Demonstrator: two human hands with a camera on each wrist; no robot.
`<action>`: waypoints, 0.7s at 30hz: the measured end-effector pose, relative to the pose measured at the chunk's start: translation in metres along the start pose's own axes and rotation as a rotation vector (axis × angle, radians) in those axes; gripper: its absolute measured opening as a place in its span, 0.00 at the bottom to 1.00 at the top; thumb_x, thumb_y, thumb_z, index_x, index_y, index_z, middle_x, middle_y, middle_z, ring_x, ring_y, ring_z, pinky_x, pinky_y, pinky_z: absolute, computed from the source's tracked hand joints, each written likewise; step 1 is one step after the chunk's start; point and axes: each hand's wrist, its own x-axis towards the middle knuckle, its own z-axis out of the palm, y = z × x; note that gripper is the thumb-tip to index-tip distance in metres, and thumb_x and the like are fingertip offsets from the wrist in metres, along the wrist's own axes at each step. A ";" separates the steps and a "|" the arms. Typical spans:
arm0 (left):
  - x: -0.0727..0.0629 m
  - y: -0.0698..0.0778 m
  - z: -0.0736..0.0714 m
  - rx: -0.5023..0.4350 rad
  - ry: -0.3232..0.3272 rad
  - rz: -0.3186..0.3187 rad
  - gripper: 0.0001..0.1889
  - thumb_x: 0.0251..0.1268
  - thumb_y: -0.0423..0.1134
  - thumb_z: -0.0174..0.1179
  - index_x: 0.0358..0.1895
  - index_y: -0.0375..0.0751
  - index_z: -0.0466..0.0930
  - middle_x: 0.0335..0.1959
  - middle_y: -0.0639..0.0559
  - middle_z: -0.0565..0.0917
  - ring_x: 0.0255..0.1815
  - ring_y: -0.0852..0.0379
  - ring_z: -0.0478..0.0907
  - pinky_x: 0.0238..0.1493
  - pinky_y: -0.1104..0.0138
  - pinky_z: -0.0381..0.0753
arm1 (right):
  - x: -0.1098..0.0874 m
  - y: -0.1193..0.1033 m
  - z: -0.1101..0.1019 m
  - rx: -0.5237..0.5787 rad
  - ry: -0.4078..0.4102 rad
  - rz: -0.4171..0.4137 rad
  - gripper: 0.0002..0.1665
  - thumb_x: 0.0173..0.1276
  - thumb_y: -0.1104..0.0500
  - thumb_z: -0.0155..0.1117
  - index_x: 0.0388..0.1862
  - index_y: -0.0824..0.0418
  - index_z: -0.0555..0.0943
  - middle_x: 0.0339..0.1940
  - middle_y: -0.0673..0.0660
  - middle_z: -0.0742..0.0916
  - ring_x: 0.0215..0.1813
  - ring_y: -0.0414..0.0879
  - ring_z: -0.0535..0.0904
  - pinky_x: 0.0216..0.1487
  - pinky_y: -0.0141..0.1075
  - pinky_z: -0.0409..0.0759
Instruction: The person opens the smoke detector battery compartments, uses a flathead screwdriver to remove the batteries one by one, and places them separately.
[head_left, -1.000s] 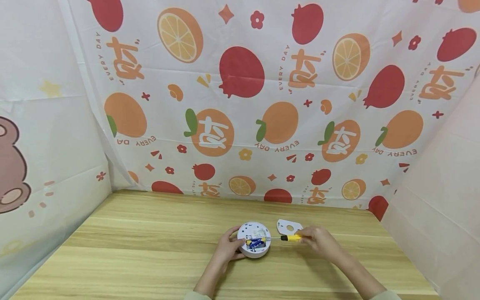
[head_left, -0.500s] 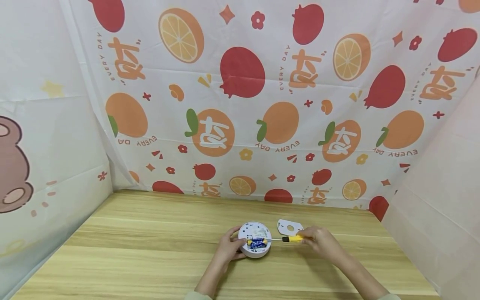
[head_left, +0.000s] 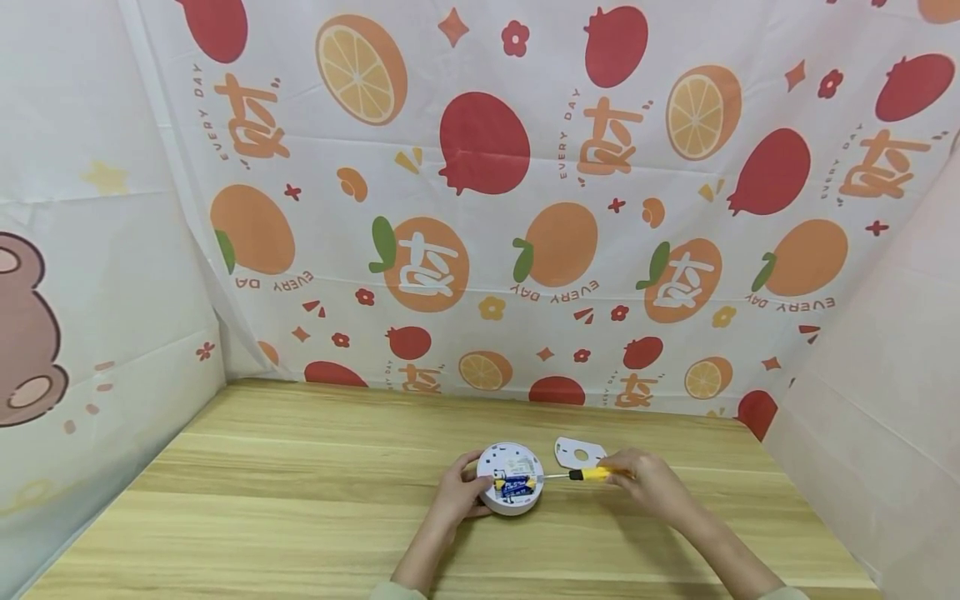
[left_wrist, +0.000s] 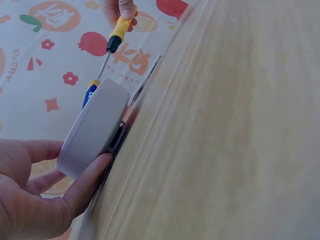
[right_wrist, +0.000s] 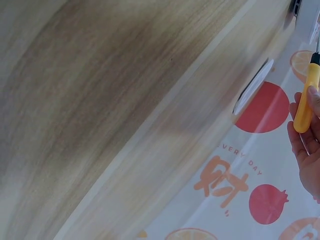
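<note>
In the head view my left hand (head_left: 453,500) grips a round white smoke detector (head_left: 504,454) by its left side, thumb on top. Its back faces up, with blue and yellow batteries (head_left: 516,485) in a compartment. My right hand (head_left: 652,483) holds a screwdriver (head_left: 596,473) with a yellow and black handle, its shaft pointing left, the tip at the right end of the batteries. In the left wrist view, one battery end (left_wrist: 90,92) shows above the rim of the tilted detector. The right wrist view shows the screwdriver handle (right_wrist: 306,100) between thumb and fingers.
A flat white mounting plate (head_left: 568,450) with a round hole lies on the wooden table (head_left: 300,500), just behind my right hand. A fruit-print cloth (head_left: 480,250) hangs along the table's back edge, and pale cloths flank both sides.
The screwdriver has shifted slightly right, its tip staying by the batteries' right end. The batteries look slightly turned from a second ago. My left hand keeps its hold on the smoke detector.
</note>
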 end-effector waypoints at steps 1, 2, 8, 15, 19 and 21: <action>0.000 0.000 0.000 0.007 0.002 0.003 0.26 0.60 0.25 0.54 0.62 0.26 0.61 0.46 0.30 0.74 0.34 0.49 0.78 0.30 0.58 0.84 | 0.000 0.000 0.000 0.002 -0.004 0.008 0.12 0.50 0.68 0.70 0.37 0.64 0.85 0.35 0.56 0.85 0.37 0.47 0.80 0.34 0.31 0.81; 0.000 0.000 0.000 0.013 0.005 0.005 0.26 0.59 0.25 0.54 0.62 0.26 0.61 0.46 0.31 0.74 0.34 0.49 0.78 0.30 0.58 0.84 | 0.000 0.001 0.000 0.002 -0.008 0.016 0.12 0.51 0.67 0.70 0.37 0.64 0.85 0.36 0.56 0.85 0.37 0.47 0.80 0.34 0.32 0.81; 0.001 0.001 -0.001 0.011 0.032 0.005 0.23 0.61 0.28 0.53 0.59 0.23 0.62 0.45 0.32 0.74 0.32 0.51 0.77 0.27 0.60 0.84 | 0.002 0.002 0.000 -0.008 -0.017 0.033 0.12 0.51 0.67 0.69 0.37 0.64 0.85 0.36 0.56 0.85 0.37 0.47 0.80 0.35 0.33 0.81; 0.002 0.002 -0.001 -0.006 0.109 -0.007 0.18 0.62 0.32 0.53 0.50 0.22 0.64 0.42 0.35 0.71 0.25 0.54 0.75 0.24 0.63 0.83 | 0.003 0.002 -0.002 -0.029 0.024 0.023 0.12 0.50 0.67 0.70 0.37 0.64 0.84 0.35 0.56 0.85 0.36 0.46 0.80 0.32 0.33 0.81; 0.002 0.002 -0.002 0.025 0.114 0.006 0.20 0.61 0.33 0.54 0.52 0.22 0.64 0.44 0.34 0.73 0.27 0.53 0.75 0.25 0.61 0.83 | 0.005 0.001 -0.004 -0.037 0.031 0.041 0.11 0.51 0.67 0.70 0.36 0.63 0.85 0.35 0.55 0.85 0.36 0.46 0.79 0.33 0.35 0.81; 0.001 0.002 -0.002 0.038 0.101 0.012 0.22 0.61 0.33 0.54 0.55 0.21 0.64 0.45 0.32 0.73 0.29 0.52 0.76 0.25 0.61 0.83 | 0.006 0.000 -0.004 -0.036 0.028 0.046 0.11 0.51 0.67 0.70 0.36 0.62 0.85 0.35 0.54 0.85 0.36 0.46 0.79 0.34 0.35 0.81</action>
